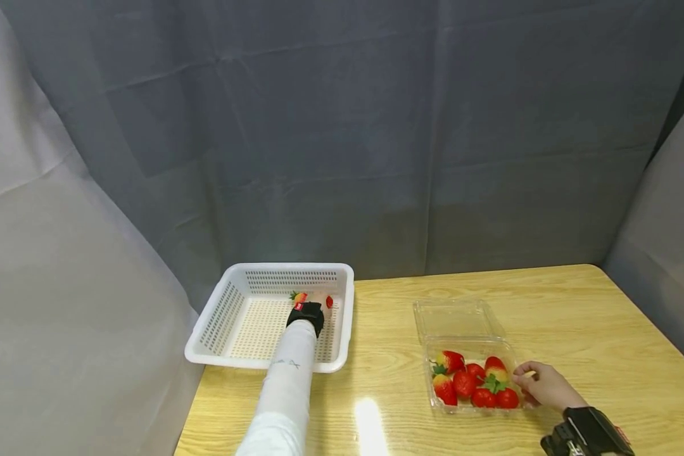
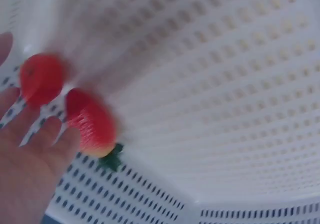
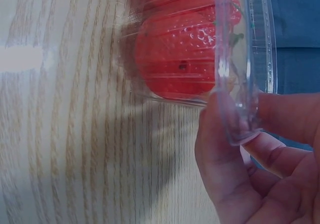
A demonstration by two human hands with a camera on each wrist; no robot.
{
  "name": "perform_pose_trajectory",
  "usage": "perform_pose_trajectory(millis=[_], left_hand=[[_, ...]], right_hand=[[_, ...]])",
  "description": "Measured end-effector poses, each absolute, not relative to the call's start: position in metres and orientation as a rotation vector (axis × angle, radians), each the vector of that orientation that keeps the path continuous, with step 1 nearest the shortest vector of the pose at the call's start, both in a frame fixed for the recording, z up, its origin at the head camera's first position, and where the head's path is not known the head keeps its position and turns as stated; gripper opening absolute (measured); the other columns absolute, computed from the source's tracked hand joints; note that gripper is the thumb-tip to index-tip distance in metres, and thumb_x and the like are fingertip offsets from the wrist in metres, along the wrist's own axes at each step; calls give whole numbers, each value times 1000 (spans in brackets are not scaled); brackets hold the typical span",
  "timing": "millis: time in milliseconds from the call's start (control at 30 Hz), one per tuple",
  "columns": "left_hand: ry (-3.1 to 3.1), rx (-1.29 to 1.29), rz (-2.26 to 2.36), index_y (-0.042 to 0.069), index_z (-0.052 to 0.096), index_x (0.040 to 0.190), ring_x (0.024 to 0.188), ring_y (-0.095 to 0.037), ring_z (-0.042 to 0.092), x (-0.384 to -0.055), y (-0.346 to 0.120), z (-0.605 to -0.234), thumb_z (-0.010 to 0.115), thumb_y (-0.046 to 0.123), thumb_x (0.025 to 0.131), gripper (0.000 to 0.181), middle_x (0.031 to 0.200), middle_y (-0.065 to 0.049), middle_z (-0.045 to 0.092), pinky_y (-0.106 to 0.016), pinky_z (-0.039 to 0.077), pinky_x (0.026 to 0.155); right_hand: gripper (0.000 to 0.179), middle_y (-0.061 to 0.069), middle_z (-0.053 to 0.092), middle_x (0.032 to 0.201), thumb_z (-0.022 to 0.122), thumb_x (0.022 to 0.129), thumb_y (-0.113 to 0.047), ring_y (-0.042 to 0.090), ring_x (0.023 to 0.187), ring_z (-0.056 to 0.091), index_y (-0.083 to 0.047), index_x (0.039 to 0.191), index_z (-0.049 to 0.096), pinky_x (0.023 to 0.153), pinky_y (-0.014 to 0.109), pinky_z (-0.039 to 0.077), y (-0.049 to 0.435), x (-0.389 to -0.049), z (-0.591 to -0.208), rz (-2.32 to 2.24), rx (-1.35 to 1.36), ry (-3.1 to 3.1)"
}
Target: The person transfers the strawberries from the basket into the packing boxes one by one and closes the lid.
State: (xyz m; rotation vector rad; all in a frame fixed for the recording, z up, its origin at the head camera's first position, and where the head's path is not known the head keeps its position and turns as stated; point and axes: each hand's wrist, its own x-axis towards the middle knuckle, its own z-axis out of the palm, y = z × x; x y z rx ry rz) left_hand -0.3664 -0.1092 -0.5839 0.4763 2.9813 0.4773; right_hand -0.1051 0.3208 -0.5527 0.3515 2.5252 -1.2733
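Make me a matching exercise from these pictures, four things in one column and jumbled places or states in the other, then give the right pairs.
Things:
1. Left hand
2. Right hand
3. White basket
4. Clear container

Places or states:
A. Holds the larger group of strawberries
B. Has slotted walls
C. Inside the basket, close to two strawberries
D. Pinches a plastic edge

Pairs: 1-C, 2-D, 3-B, 4-A
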Motion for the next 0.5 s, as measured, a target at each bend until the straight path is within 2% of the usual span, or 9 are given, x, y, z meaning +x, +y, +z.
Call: perform_pose_trajectory(millis=[67, 133, 200, 267, 367, 433, 500], left_hand=[[2989, 433, 470, 9, 62, 109, 103, -32, 56, -345, -106, -571, 58, 8, 81, 28, 114, -14, 58, -45, 44, 87], [3043, 507, 432, 6, 60, 110, 102, -32, 56, -329, -103, -563, 57, 4, 81, 30, 115, -16, 56, -43, 45, 87], [2987, 485, 443, 5, 62, 106, 96, -31, 58, -324, -97, -555, 58, 1, 79, 27, 107, -16, 58, -42, 46, 83], [2947, 483, 434, 6, 63, 90, 83, -28, 60, -331, -93, -559, 60, -1, 76, 17, 91, -12, 61, -39, 48, 74], [2949, 558, 460, 13, 61, 70, 66, -21, 57, -375, -97, -620, 65, 1, 69, 13, 70, -4, 59, -34, 47, 59], [2982, 522, 417, 12, 63, 69, 67, -23, 58, -402, -100, -666, 68, 1, 68, 12, 72, -5, 62, -36, 48, 62], [3076, 596, 443, 17, 63, 65, 64, -20, 59, -440, -112, -725, 69, 10, 66, 10, 69, -1, 63, -34, 47, 57]], right_hand=[[22, 6, 53, 65, 51, 91, -10, 17, 55, 52, 11, 99, 51, 51, 30, 44, 320, -105, -552, -1273, 355, 2523], [23, 6, 53, 67, 51, 92, -10, 17, 56, 52, 11, 100, 50, 52, 30, 45, 320, -105, -552, -1274, 361, 2519], [24, 6, 52, 67, 50, 92, -11, 17, 57, 51, 11, 101, 50, 52, 31, 44, 320, -105, -552, -1274, 363, 2516], [24, 6, 52, 67, 51, 92, -11, 17, 57, 51, 11, 100, 50, 52, 31, 44, 320, -105, -552, -1271, 359, 2521], [23, 6, 52, 67, 51, 91, -11, 17, 56, 52, 11, 100, 51, 52, 30, 44, 321, -105, -554, -1272, 370, 2518], [23, 6, 52, 67, 51, 91, -11, 17, 56, 52, 11, 100, 50, 52, 31, 44, 321, -106, -554, -1271, 370, 2517], [23, 7, 52, 66, 51, 91, -10, 17, 55, 52, 11, 100, 50, 52, 31, 44, 320, -106, -554, -1270, 370, 2517]])
